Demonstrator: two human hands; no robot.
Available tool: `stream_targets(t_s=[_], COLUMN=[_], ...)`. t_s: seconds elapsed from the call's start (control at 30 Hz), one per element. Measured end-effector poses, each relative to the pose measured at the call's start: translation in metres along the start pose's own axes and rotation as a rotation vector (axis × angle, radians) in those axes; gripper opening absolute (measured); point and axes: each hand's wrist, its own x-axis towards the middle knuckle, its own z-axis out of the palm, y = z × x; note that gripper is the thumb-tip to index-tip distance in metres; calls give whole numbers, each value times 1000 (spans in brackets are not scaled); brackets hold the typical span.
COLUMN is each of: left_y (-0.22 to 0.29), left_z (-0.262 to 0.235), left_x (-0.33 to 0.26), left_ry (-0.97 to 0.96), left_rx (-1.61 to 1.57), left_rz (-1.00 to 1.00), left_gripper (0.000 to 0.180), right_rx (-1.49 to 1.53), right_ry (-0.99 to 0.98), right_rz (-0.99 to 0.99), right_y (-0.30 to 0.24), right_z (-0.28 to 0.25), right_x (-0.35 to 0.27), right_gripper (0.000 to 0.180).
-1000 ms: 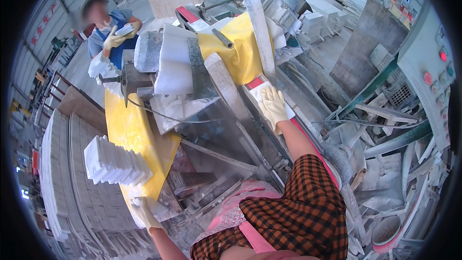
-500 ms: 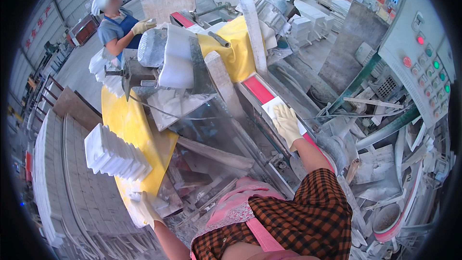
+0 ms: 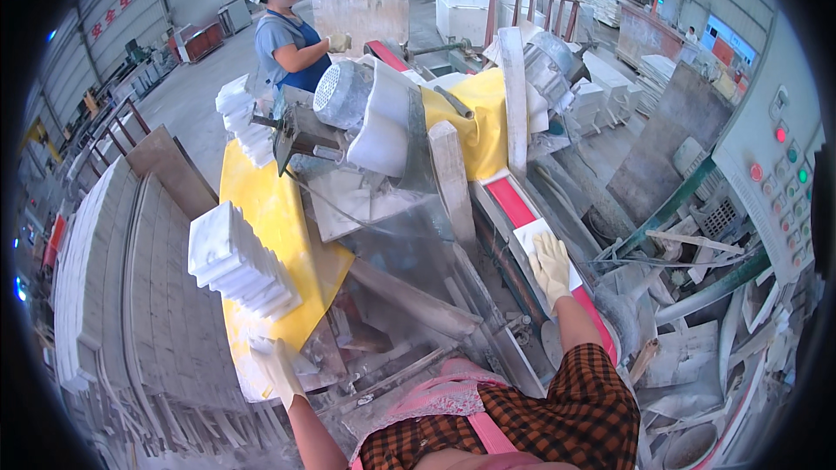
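Observation:
My right hand (image 3: 550, 268), in a pale glove, lies flat with fingers stretched on a white stone tile (image 3: 530, 231). The tile sits on the red belt (image 3: 510, 199) of a narrow conveyor. To the left, my gloved left hand (image 3: 277, 367) rests on the near end of a yellow sheet (image 3: 326, 298). Its fingers look stretched out, partly blending with the white dust there. Just beyond that hand, a leaning row of white marble tiles (image 3: 233, 254) stands on the sheet.
A motor (image 3: 344, 96) and upright boards (image 3: 450, 176) stand beyond the conveyor. At right is a control panel (image 3: 784, 178) with lit buttons; stone scraps (image 3: 688, 313) lie below. Long stone slabs (image 3: 96, 270) are stacked at left. A co-worker (image 3: 292, 39) stands behind the machine.
My view has swung up and left, so the scene sits lower and farther right. My right hand stays on the tile, my left on the sheet. The co-worker's arms have shifted.

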Motion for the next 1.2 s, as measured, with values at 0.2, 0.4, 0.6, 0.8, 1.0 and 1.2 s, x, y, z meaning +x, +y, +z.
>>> stream_targets(t_s=[0.2, 0.4, 0.6, 0.8, 1.0, 1.2], left_y=[0, 7, 10, 5, -7, -12], left_z=[1, -4, -5, -3, 0, 2], left_x=[-2, -6, -9, -4, 1, 7], left_ry=[9, -40, -44, 6, 1, 49], left_rx=[-84, -94, -91, -3, -65, 83], left_rz=[-8, 5, 14, 11, 33, 36], left_gripper=[86, 87, 86, 85, 83, 81], right_rx=[0, 24, 44, 294, 151, -144], right_ry=[-36, -20, 60, -115, -528, -413], right_rz=[11, -3, -40, -104, 19, -31], right_y=[-1, 0, 2, 17, 44, 23], right_z=[-4, -7, -7, -38, -117, -97], right_x=[-3, -7, -10, -20, -83, -78], right_gripper=[54, 53, 50, 64, 84, 102])
